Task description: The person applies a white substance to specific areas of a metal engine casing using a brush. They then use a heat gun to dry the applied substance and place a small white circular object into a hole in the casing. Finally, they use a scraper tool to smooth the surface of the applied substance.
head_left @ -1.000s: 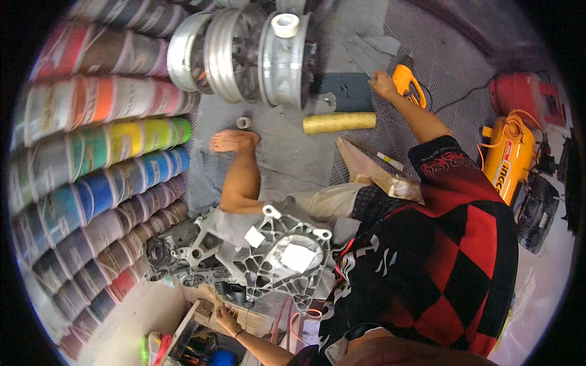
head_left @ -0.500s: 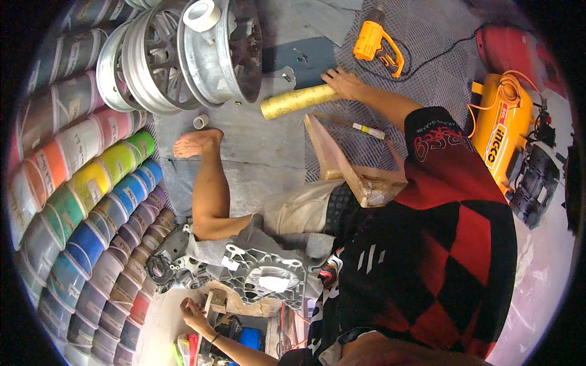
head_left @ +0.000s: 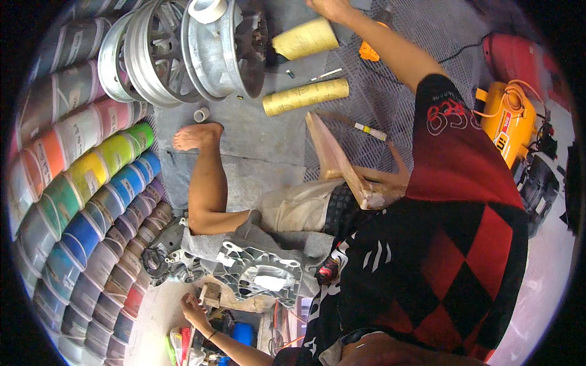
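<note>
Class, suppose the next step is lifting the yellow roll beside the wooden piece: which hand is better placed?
Probably the right hand: it is nearer the yellow roll, though partly cut off by the picture's edge. The left hand is farther off, beyond the metal casting.

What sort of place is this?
Probably a workshop, perhaps for vehicle parts and paint: metal wheel rims, an openwork metal casting and rows of tubs in many colours point that way.
</note>
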A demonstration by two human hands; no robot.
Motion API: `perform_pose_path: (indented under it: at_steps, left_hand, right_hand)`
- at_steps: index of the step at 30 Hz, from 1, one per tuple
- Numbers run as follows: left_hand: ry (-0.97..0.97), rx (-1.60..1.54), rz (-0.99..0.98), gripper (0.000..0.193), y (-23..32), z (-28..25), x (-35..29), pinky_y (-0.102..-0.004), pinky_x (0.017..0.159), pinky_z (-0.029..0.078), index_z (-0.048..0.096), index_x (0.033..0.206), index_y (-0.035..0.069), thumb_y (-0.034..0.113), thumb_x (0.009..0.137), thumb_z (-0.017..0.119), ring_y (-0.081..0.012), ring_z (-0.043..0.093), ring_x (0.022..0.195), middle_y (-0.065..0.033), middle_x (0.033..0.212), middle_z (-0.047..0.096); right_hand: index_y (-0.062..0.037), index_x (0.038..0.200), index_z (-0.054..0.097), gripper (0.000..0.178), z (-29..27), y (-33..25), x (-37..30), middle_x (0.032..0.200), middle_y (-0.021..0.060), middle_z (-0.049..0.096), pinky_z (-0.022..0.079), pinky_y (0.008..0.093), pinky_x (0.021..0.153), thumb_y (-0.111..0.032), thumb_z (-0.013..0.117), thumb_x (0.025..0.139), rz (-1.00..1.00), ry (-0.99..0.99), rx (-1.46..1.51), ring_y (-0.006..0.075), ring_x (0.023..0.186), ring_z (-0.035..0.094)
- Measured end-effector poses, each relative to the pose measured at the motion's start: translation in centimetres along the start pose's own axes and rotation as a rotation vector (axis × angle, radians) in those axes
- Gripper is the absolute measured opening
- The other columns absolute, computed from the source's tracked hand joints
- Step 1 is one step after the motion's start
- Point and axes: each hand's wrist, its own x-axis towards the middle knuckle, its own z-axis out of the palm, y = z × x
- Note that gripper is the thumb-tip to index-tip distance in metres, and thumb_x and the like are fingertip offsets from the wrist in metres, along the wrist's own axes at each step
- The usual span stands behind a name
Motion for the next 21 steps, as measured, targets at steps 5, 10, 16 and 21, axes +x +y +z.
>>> perform_pose_path:
  at_steps: [5,10,16,21]
  left_hand:
    - [-0.012,-0.108,-0.111,0.025,-3.4,1.9,-3.9,-0.0232,0.038,0.037,0.058,0.11,0.005,0.025,0.095,0.058,-0.0082,0.049,0.05,-0.0042,0.069,0.056]
    - [0.013,-0.19,-0.161,0.02,-3.6,2.4,-7.4,-0.0211,0.036,0.034,0.058,0.104,0.007,0.026,0.097,0.056,-0.005,0.044,0.045,-0.0012,0.066,0.054]
    - [0.068,-0.275,-0.246,0.022,-7.0,3.2,-9.7,-0.021,0.035,0.031,0.058,0.107,0.006,0.024,0.095,0.059,-0.0045,0.041,0.044,-0.0014,0.065,0.054]
    - [0.056,-0.198,-0.149,0.022,-7.3,5.1,-10.0,-0.0206,0.035,0.032,0.06,0.106,0.006,0.026,0.096,0.057,-0.0051,0.042,0.045,-0.0025,0.067,0.057]
  right_hand:
    - [0.0062,0.089,0.065,0.038,-4.7,-8.4,-10.7,0.081,0.026,0.066,0.055,0.0498,0.071,-0.028,0.048,0.089,-0.159,-0.86,0.245,0.0431,0.073,0.066]
    - [0.0053,0.091,0.061,0.026,-2.0,-9.3,-18.0,0.092,0.0266,0.065,0.051,0.0503,0.082,-0.018,0.053,0.082,0.356,-0.882,0.365,0.0445,0.092,0.062]
    - [0.0,0.093,0.059,0.018,1.3,-5.2,-19.9,0.082,0.011,0.067,0.057,0.0447,0.059,-0.016,0.053,0.089,1.69,-0.385,0.838,0.0328,0.068,0.065]
    - [-0.009,0.092,0.063,0.011,3.0,-2.5,-23.5,0.074,0.0034,0.057,0.054,0.0323,0.056,-0.009,0.052,0.093,1.567,-0.467,1.561,0.013,0.06,0.055]
